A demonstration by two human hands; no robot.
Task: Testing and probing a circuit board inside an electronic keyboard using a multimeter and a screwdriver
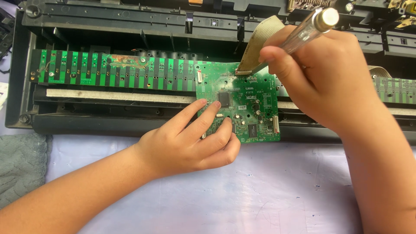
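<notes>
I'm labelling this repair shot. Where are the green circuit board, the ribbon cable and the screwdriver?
green circuit board [255,117], head view, bare middle of the board.
ribbon cable [260,41], head view, middle of the flat grey band.
screwdriver [312,27], head view, clear handle above the right hand.

No packages, signs or screens are present. The only markings are small white printed legends on the square green circuit board [242,104] and on the long green strip board [112,69] left of it.

Pale lavender tabletop [260,195], grey towel [19,164] at left edge, bright even light.
</notes>
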